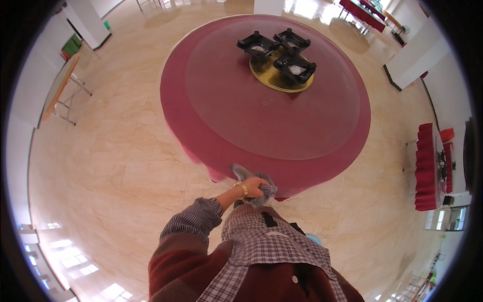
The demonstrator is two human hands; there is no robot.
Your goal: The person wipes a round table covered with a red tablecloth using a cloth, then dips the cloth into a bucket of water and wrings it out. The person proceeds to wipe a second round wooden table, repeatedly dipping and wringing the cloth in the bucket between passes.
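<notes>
My left hand (257, 187), with a gold-coloured band at the wrist, grips a bunched grey cloth (264, 197) at the near edge of a large round table. A red tablecloth (177, 109) covers this table, and a round clear sheet or glass top (241, 124) lies over it. Toward the far side, a gold-coloured round stand (286, 88) bears black portable burner-like stands (296, 68). My right hand is out of view. A checked apron (279, 247) covers my front.
A folding-leg table (62, 88) stands at the left. Pillars (415, 56) rise on both sides of the room. At the right is another table with a red skirt (424, 170). A light blue object (314, 238) shows beside my apron, partly hidden.
</notes>
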